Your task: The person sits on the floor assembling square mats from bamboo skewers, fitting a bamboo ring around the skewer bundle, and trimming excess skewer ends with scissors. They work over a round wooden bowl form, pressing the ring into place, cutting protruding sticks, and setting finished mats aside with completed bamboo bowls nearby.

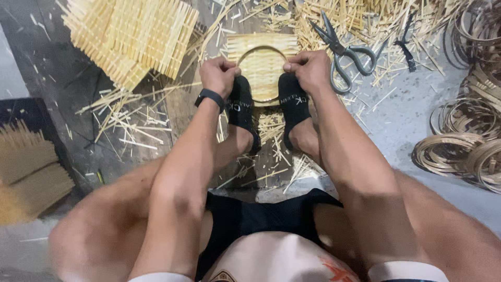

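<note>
Item 1. Woven bamboo mat (pixel 262 65): square, pale yellow, lying on the floor (pixel 412 115) at 12 o'clock from the seated person, near edge pinned under both feet.

Item 2. Bamboo hoop (pixel 259 50): thin round ring lying on top of the mat, its near arc hidden behind the toes.

Item 3. Left hand (pixel 219 74): fingers curled, grip clenching on the hoop's rim at the ring's 9 o'clock side, knuckles facing the camera. A black wristband (pixel 210 97) is sitting on this wrist.

Item 4. Right hand (pixel 309 68): fingers curled likewise, grip pinching the hoop's rim at the ring's 3 o'clock side.

Item 5. Black socks, pair: left foot (pixel 241 107) and right foot (pixel 294 104) pressing on the mat just below the hands, toes pointing to 12 o'clock.

Item 6. Scissors (pixel 342 52): grey metal, lying shut on the floor at 1 o'clock, just beside the right hand, blades pointing to 11 o'clock.

Item 7. Stack of woven mats (pixel 130 36): same lattice pattern, resting at 10 to 11 o'clock, well apart from the hands.

Item 8. Coiled bamboo hoops (pixel 464 146): several rings piled at 3 o'clock along the right edge of view.

Item 9. Bamboo offcuts (pixel 125 120): loose slivers scattered across the floor around the feet and at 12 to 1 o'clock.

Item 10. Bundles of bamboo sticks (pixel 28 167): lying at 9 o'clock, partly blurred.
</note>
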`<state>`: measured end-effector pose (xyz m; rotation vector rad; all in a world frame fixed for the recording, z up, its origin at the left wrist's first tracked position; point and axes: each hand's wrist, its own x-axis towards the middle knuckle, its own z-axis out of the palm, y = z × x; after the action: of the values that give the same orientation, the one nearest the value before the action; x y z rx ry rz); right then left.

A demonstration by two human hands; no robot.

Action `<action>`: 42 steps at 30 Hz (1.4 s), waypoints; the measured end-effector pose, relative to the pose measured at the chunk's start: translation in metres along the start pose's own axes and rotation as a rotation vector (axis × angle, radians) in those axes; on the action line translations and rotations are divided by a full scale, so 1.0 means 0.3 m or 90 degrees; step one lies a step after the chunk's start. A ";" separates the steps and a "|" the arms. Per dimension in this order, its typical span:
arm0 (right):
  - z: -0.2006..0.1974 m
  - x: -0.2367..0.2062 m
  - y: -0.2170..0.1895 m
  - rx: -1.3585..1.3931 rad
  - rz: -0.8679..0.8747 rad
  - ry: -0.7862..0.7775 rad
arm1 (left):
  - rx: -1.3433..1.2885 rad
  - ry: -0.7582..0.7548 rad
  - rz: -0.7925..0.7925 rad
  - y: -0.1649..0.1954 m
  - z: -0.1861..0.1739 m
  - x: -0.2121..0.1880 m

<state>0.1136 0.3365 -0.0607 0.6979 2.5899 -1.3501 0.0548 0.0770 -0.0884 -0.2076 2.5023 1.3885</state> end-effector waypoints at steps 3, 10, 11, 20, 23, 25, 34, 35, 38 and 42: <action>-0.022 0.044 -0.018 0.096 0.022 -0.077 | -0.064 -0.048 0.010 0.004 -0.031 0.014; 0.087 -0.178 -0.114 0.080 0.245 0.064 | 0.234 -0.082 0.415 0.143 0.029 0.085; 0.130 -0.234 -0.121 0.208 0.501 -0.102 | 0.235 -0.085 0.486 0.152 0.049 0.086; 0.371 -0.311 -0.054 0.364 0.377 0.023 | 0.072 -0.089 0.440 0.118 0.143 0.111; 0.393 -0.323 -0.041 0.268 0.222 0.081 | 0.050 -0.125 0.389 0.118 0.151 0.108; 0.395 -0.343 -0.026 0.257 0.150 0.065 | 0.054 -0.116 0.405 0.124 0.157 0.109; 0.106 -0.100 -0.063 0.176 -0.080 0.270 | 0.015 -0.134 0.228 0.169 0.163 0.139; 0.111 -0.063 -0.067 0.226 0.010 0.240 | 0.009 -0.145 0.200 0.166 0.166 0.146; 0.128 0.018 -0.053 0.333 0.214 0.156 | -0.017 -0.162 0.163 0.150 0.181 0.174; 0.157 0.009 -0.016 0.316 0.280 0.113 | -0.071 -0.182 0.137 0.144 0.188 0.179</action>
<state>0.1049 0.2972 -0.0857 1.4168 2.0258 -1.8391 0.0020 0.1480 -0.0981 0.2306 2.2649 1.5180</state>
